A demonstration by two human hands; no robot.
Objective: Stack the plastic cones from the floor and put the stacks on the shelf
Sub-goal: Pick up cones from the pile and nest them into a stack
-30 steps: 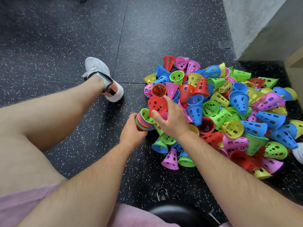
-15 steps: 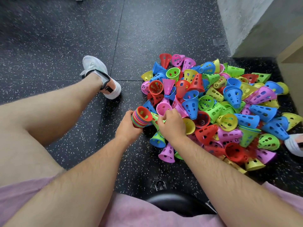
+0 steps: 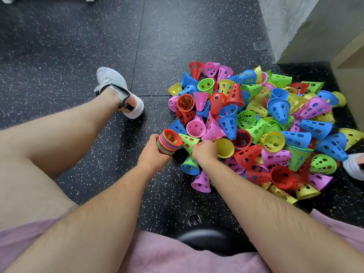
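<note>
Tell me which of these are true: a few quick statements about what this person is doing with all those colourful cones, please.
1. The left hand holds a stack of cones with a red one on top. True.
2. The loose cones lie on a table. False: the pile lies on the dark speckled floor.
3. Every cone is the same colour. False: they are red, blue, green, yellow and pink.
4. The right hand holds a green cone beside the stack. True.
5. The person is barefoot. False: a white shoe is on the foot.
</note>
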